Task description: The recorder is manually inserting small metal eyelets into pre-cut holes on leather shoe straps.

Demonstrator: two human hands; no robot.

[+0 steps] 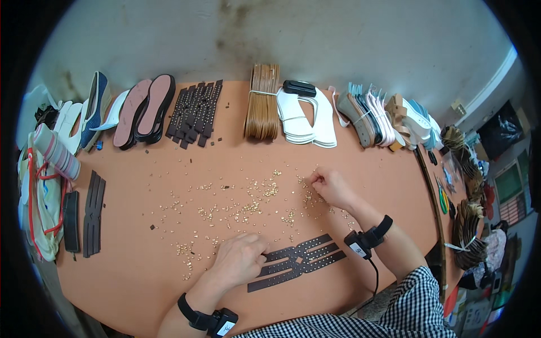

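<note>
"From the head view, where's the studded, slotted dark-brown strap piece (pixel 290 264)?"
"Between the hands and nearer the person, its long axis climbing from lower left to upper right."
"Which hand is nearer?"
"The left hand (pixel 239 259), fingers curled at its left end; I can't tell if they grip. The right hand (pixel 332 186), farther off beyond it, pinches its fingertips together by the loose gold studs (pixel 251 208); whether one's inside is hidden."

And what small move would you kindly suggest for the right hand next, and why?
Perhaps the right hand could pinch up one gold stud: several lie loose close by, though whether it already holds one is hidden. The left hand is already at the dark strap piece's left end.
</note>
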